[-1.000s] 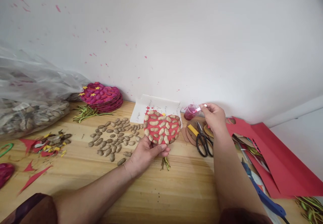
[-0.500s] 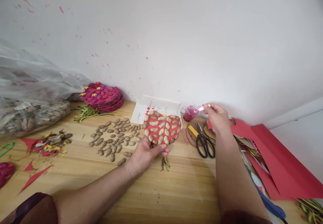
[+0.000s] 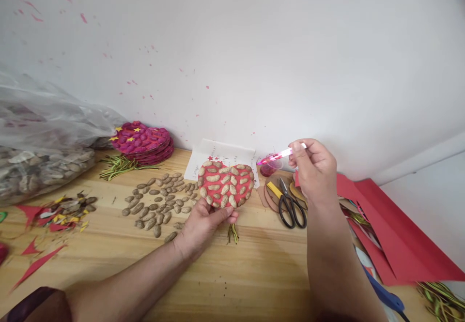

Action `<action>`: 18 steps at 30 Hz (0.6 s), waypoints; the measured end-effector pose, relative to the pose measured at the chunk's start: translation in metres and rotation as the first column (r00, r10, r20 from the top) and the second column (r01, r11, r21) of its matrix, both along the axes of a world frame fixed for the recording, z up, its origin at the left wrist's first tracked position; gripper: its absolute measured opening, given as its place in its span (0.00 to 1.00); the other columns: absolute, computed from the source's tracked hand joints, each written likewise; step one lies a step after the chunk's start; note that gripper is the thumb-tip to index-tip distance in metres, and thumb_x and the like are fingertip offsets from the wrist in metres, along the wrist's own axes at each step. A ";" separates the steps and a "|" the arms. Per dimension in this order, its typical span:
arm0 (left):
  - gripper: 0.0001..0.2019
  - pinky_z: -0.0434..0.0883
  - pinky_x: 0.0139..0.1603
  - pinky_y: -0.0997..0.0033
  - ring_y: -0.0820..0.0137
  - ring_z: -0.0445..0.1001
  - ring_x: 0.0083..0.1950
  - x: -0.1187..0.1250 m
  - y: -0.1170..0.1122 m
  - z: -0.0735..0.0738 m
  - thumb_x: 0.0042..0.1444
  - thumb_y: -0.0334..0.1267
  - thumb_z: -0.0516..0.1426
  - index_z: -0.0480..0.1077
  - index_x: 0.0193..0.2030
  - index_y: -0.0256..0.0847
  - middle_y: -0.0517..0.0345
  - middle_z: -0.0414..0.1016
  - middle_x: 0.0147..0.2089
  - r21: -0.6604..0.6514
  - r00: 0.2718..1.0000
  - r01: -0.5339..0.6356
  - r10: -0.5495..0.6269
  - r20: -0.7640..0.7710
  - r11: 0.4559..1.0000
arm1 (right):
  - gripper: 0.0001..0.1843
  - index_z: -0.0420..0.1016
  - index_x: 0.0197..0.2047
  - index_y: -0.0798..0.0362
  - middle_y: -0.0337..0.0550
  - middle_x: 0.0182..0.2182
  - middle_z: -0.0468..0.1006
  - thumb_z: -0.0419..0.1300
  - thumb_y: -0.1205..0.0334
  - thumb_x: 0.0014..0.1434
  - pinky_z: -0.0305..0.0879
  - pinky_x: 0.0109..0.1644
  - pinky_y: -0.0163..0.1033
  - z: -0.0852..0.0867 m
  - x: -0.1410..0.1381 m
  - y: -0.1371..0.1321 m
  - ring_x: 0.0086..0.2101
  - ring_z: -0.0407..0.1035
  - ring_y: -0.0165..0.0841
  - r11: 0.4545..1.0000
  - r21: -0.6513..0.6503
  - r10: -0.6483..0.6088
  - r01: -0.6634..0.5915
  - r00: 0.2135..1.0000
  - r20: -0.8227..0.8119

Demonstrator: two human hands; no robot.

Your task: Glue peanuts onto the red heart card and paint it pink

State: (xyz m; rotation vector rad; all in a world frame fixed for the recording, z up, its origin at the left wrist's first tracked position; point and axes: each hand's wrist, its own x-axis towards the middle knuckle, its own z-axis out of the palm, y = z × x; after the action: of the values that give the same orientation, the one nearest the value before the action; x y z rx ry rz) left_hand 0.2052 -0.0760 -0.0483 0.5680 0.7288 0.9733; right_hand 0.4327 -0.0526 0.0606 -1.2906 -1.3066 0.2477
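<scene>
My left hand grips the lower edge of a red heart-shaped card covered with unpainted peanuts in their shells. Thumb in front, it holds the heart tilted up above the table. In my right hand is a paintbrush with a white handle, pinched between thumb and fingers. Its tip is wet with magenta paint and points left, above and to the right of the heart, not touching it. A clear cup of magenta paint stands just under the brush. Behind the heart lies a white sheet with writing.
Loose peanuts are spread left of the heart. Farther left are a stack of magenta-painted peanut hearts, paper scraps and a plastic bag of peanuts. On the right lie black-handled scissors and red card sheets.
My right hand has lifted the paintbrush out of the paint cup, and its magenta tip now shows in the air. The left hand still holds the heart; the view has shifted slightly.
</scene>
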 end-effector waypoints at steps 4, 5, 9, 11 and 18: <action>0.27 0.80 0.36 0.73 0.69 0.82 0.33 -0.001 -0.001 -0.001 0.35 0.41 0.78 0.73 0.39 0.36 0.57 0.82 0.33 0.028 1.000 -0.006 0.006 -0.023 1.000 | 0.10 0.77 0.38 0.47 0.36 0.26 0.74 0.63 0.50 0.66 0.64 0.31 0.36 0.001 -0.024 -0.010 0.26 0.68 0.30 0.999 0.038 -0.015 0.009 0.988 0.156; 0.27 0.81 0.37 0.72 0.69 0.82 0.33 -0.001 -0.001 -0.002 0.36 0.41 0.78 0.73 0.40 0.35 0.56 0.82 0.33 0.039 0.999 -0.005 0.006 -0.031 0.999 | 0.09 0.76 0.39 0.47 0.36 0.27 0.74 0.62 0.51 0.66 0.64 0.31 0.36 0.001 -0.029 -0.011 0.27 0.68 0.30 0.999 0.050 -0.013 0.004 0.983 0.184; 0.25 0.81 0.37 0.71 0.68 0.82 0.34 -0.001 0.000 -0.005 0.40 0.42 0.77 0.73 0.41 0.36 0.56 0.82 0.34 0.095 0.998 -0.003 0.009 -0.061 0.995 | 0.07 0.76 0.40 0.47 0.36 0.28 0.75 0.60 0.54 0.68 0.63 0.29 0.37 0.000 -0.041 -0.016 0.26 0.66 0.30 0.997 0.072 0.002 -0.023 0.959 0.285; 0.25 0.81 0.37 0.72 0.69 0.81 0.34 0.000 0.000 -0.007 0.41 0.43 0.77 0.73 0.41 0.36 0.56 0.82 0.34 0.123 0.997 0.001 0.009 -0.077 0.992 | 0.06 0.75 0.41 0.47 0.35 0.28 0.75 0.60 0.55 0.69 0.63 0.29 0.36 0.000 -0.044 -0.018 0.25 0.66 0.29 0.996 0.078 0.005 -0.031 0.946 0.324; 0.28 0.82 0.37 0.71 0.69 0.81 0.32 0.002 0.000 -0.006 0.38 0.46 0.77 0.73 0.41 0.36 0.57 0.82 0.33 0.152 0.994 -0.005 0.022 -0.109 0.988 | 0.04 0.76 0.41 0.48 0.35 0.29 0.76 0.61 0.58 0.68 0.64 0.28 0.35 -0.004 -0.049 -0.019 0.26 0.70 0.29 0.991 0.112 0.024 -0.067 0.936 0.351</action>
State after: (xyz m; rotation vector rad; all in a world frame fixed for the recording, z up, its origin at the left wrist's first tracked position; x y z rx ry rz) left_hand 0.2068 -0.0755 -0.0545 0.7556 0.7618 1.0214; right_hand 0.3842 -0.0712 0.0569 -1.2359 -1.6282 -0.0345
